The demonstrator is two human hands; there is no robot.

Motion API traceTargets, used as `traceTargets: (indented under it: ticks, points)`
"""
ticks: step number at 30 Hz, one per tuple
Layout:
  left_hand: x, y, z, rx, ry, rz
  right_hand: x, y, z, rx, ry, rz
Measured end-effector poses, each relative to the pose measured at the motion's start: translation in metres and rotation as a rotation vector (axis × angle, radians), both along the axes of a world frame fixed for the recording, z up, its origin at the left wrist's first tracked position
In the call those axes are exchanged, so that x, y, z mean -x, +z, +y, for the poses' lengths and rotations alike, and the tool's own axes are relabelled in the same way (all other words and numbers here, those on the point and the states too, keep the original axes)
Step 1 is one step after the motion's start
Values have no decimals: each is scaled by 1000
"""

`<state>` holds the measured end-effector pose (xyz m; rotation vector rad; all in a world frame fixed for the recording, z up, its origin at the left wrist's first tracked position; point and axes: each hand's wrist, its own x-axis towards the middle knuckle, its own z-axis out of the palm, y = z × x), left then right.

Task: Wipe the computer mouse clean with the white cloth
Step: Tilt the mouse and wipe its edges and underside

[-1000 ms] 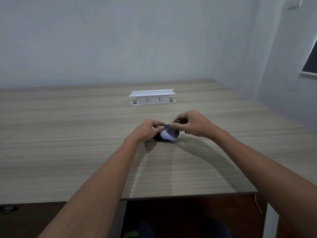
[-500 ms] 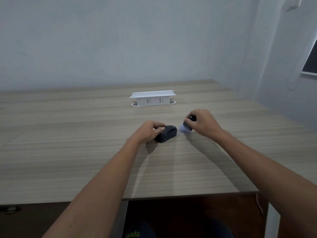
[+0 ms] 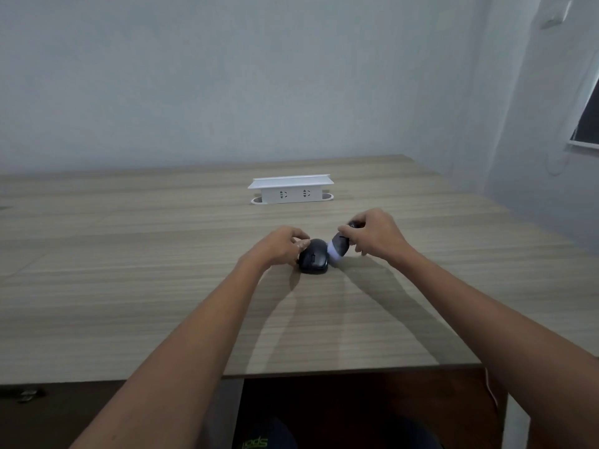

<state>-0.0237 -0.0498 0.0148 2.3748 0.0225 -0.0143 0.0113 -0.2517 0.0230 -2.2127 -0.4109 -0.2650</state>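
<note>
A black computer mouse [image 3: 313, 261] lies on the wooden table [image 3: 129, 286] in the middle of the view. My left hand [image 3: 281, 247] grips its left side with thumb and fingers. The white cloth [image 3: 337, 251], bunched and dark-stained, is pinched in my right hand [image 3: 372, 236]. Its lower end touches the right edge of the mouse. A small dark part shows between my right fingertips at the top; I cannot tell what it is.
A white pop-up socket box [image 3: 291, 189] stands on the table behind the hands. The table's front edge [image 3: 324, 372] runs across below my forearms. A wall closes the far side, and a window corner [image 3: 588, 124] is at the right.
The right hand pulled the cloth off the mouse to the right, then came back left, so the cloth now meets the mouse's right side. The mouse turned slightly under the left hand.
</note>
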Motion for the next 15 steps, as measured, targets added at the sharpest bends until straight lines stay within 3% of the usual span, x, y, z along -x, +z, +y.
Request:
traceTargets:
  ticks: [4, 10, 15]
  points:
    - [2, 12, 5, 24, -77, 117, -4, 6, 3, 16, 2, -47]
    - [-14, 18, 11, -482, -240, 11, 3, 9, -7, 27, -26, -147]
    - [-25, 12, 7, -518, -402, 26, 10, -3, -15, 130, 126, -96]
